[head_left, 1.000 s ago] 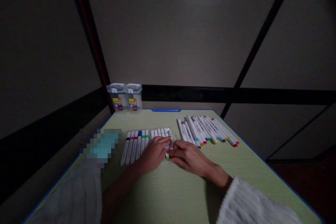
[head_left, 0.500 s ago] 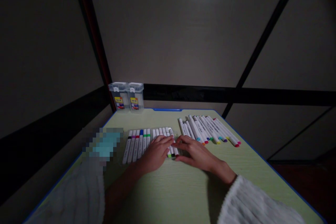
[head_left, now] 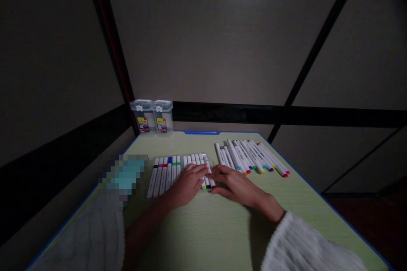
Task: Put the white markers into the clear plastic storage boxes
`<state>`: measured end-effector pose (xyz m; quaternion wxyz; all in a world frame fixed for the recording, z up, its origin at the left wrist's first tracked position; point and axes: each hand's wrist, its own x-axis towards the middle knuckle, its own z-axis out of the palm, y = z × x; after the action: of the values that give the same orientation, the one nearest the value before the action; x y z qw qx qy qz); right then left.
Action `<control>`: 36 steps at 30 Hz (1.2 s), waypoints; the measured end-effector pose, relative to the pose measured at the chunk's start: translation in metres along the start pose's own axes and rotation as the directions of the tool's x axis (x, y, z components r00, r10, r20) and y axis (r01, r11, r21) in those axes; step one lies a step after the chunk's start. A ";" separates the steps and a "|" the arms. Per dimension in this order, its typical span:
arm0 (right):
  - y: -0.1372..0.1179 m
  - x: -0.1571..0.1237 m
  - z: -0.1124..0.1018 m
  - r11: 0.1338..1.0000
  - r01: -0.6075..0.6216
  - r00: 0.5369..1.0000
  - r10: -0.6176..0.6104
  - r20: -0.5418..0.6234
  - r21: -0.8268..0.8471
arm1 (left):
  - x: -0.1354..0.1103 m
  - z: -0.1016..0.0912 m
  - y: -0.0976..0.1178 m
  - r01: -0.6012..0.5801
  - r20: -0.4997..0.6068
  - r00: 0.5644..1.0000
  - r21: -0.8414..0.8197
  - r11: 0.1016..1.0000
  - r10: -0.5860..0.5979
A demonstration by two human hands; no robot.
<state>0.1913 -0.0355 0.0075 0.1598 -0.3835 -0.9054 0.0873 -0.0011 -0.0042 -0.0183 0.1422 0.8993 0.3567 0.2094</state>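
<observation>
White markers with coloured caps [head_left: 163, 178] lie side by side in a clear plastic tray [head_left: 207, 156] on the table. The tray holds two groups of them, the left one showing black, purple, red, blue and green bands. My left hand [head_left: 188, 184] rests flat over the right-hand group, fingers stretched out, hiding part of it. At the tray's right end is my right hand [head_left: 238, 184], thumb and fingers apart, its fingertips at the outermost marker [head_left: 209, 171]. Whether they press on that marker or on the tray's edge, I cannot tell.
Several loose white markers [head_left: 244, 154] lie in a slanted pile at the table's right. Two clear lidded boxes [head_left: 163, 120] stand at the back left corner. A blurred turquoise item [head_left: 127, 173] is at the left edge. Walls enclose the pale green table [head_left: 222, 228].
</observation>
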 end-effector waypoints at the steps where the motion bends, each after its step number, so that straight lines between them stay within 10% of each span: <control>1: 0.000 0.000 0.000 1.000 0.001 1.000 -0.001 0.006 -0.002 | 0.000 0.000 0.001 0.004 0.004 1.000 0.004 1.000 -0.004; 36: 0.001 -0.001 0.002 0.999 -0.037 0.998 0.036 -0.046 -0.017 | -0.002 0.000 0.001 -0.017 0.001 1.000 0.030 0.999 0.017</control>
<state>0.1920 -0.0352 0.0047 0.1755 -0.4035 -0.8950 0.0732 -0.0015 -0.0062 -0.0187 0.1270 0.9044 0.3520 0.2048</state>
